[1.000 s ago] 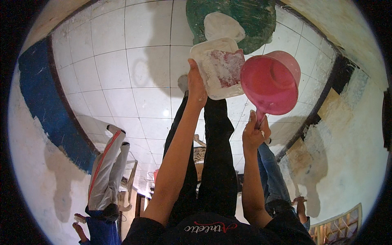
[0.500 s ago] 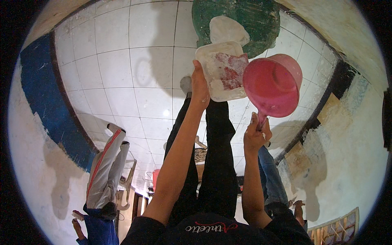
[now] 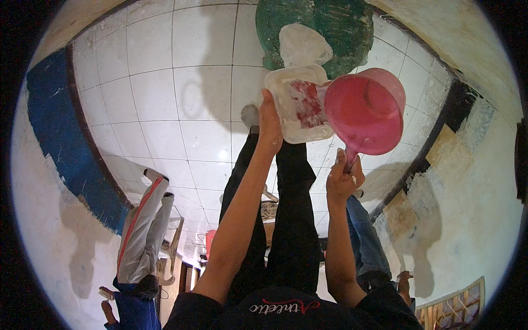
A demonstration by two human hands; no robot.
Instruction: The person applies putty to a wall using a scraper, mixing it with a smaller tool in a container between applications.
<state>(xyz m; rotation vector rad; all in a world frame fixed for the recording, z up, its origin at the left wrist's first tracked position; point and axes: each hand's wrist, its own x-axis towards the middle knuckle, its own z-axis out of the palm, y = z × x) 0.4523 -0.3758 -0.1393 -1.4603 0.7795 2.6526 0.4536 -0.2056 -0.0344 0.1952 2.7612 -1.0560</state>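
My left hand (image 3: 269,124) is closed around the left edge of a white rectangular plastic container (image 3: 287,102). Whitish residue coats its inside, and a red patch (image 3: 308,110) shows through the powdery smears. In my right hand (image 3: 343,179), the fingers grip the handle of a pink water dipper (image 3: 366,115). The dipper's bowl is tilted toward the container, its rim overlapping the container's right side. I cannot tell whether liquid is leaving the dipper. Just beyond the container, a white plastic bag (image 3: 304,45) rests on a stained green sheet or board (image 3: 355,36).
White floor tiles (image 3: 203,99) spread around my legs. At the left a person in grey striped trousers (image 3: 144,225) stands by the blue-painted wall band (image 3: 66,132); another in jeans (image 3: 366,236) is at the right. A patchy wall (image 3: 467,181) bounds the right.
The container has shifted slightly nearer to me, away from the white bag. The dipper has moved a little left and up, still tilted. Both hands keep their grips.
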